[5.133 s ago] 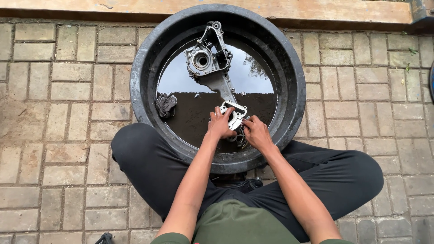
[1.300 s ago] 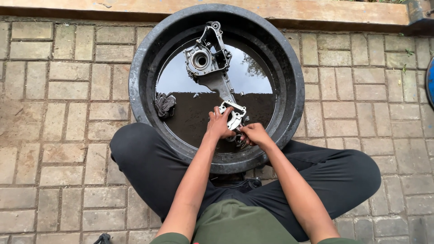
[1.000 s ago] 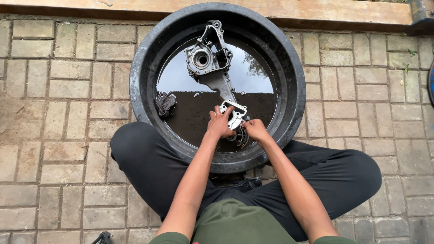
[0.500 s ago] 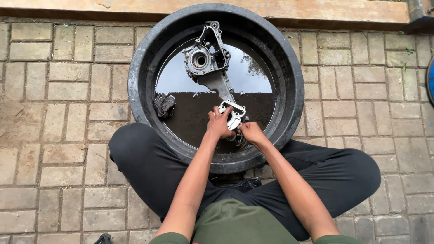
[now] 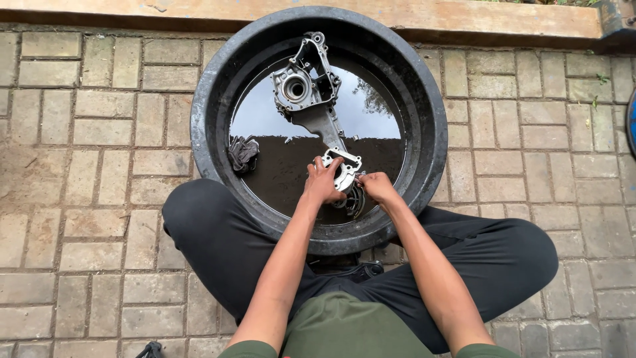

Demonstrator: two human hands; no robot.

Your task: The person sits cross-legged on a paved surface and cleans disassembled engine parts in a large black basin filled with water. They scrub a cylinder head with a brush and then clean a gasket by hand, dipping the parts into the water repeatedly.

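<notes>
A long grey metal engine casing lies half sunk in dark liquid inside a round black basin. My left hand grips the near end of the casing. My right hand is closed against that same end, fingers on its edge; whether it holds a small tool I cannot tell. A dark round part shows just under my hands. A wet grey rag sits in the liquid at the left.
I sit cross-legged in black trousers on grey brick paving, with the basin between my knees. A wooden beam runs along the far side. A blue object peeks in at the right edge.
My right hand has made small shifts back and forth at the near end of the casing. The casing and my left hand have stayed in place.
</notes>
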